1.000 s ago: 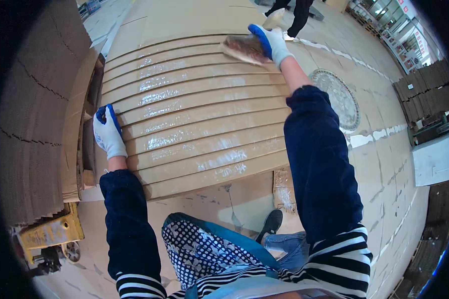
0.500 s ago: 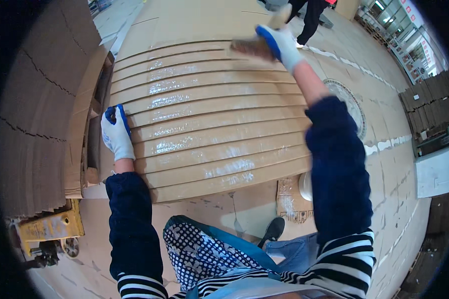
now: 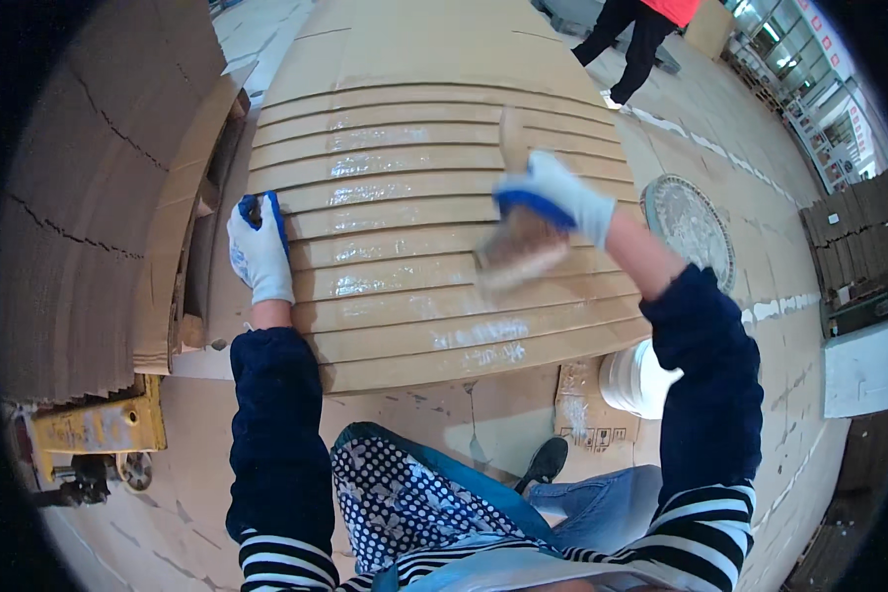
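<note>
A stepped stack of brown cardboard sheets [image 3: 405, 187] lies in front of me, each sheet's edge strip showing wet, shiny streaks. My right hand [image 3: 553, 192], in a white and blue glove, grips a wide brush [image 3: 518, 247] whose bristles hang over the middle strips. My left hand [image 3: 259, 249], gloved the same way, rests flat on the stack's left edge, fingers curled over it. Dark blue sleeves cover both forearms.
Tall piles of cardboard [image 3: 89, 197] rise at the left. A yellow pallet jack [image 3: 94, 434] sits at the lower left. A white bucket [image 3: 636, 380] stands beside my right arm. A round floor cover [image 3: 689, 227] lies to the right. Another person's legs [image 3: 627, 39] stand at the top.
My right hand has pulled the brush from the far top of the stack down toward the middle strips. My left hand has stayed on the left edge.
</note>
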Tool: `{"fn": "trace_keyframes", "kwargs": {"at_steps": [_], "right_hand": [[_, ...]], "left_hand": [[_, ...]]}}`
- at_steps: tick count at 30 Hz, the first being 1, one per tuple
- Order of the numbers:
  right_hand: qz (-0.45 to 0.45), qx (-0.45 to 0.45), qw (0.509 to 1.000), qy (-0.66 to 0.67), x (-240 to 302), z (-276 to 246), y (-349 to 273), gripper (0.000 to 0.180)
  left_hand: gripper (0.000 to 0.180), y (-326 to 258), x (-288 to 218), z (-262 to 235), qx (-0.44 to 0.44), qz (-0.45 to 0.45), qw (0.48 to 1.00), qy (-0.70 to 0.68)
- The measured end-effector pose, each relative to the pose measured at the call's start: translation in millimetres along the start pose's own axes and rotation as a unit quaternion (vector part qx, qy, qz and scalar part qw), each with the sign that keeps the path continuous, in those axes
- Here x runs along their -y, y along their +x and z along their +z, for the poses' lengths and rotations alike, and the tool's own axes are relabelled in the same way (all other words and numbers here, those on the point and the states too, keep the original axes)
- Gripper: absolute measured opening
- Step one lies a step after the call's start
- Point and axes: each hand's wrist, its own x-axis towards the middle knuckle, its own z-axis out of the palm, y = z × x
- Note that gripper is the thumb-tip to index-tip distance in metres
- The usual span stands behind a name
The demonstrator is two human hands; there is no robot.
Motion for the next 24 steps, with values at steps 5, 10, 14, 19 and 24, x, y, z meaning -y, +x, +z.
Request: {"fn": "trace_keyframes", "kwargs": {"at_steps": [5,10,14,19,24], "right_hand": [[-0.03,-0.383,0.921,-0.059,39.4,-12.4,135.5,0.053],[-0.037,-0.269,0.962,-0.024,32.1,15.6,134.5,0.058],[-0.059,-0.055,0.994,-0.073,38.2,59.4,48.7,0.051],[-0.153,-0.039,0.987,0.004,34.0,26.3,81.0,0.047],[-0.16,-0.328,0.93,-0.035,79.6,45.2,146.7,0.043]], "left_hand": [[0.041,-0.5,-10.7,5.4,0.016,-0.011,1.0,-0.011],[0.042,-1.7,-10.3,14.0,0.037,-0.028,0.999,-0.028],[0.042,2.5,-3.5,-9.0,0.02,-0.038,0.999,0.017],[0.043,-7.0,-22.7,2.8,0.016,0.001,0.999,0.041],[0.043,-2.5,-16.3,12.0,0.036,-0.005,0.999,0.003]]}}
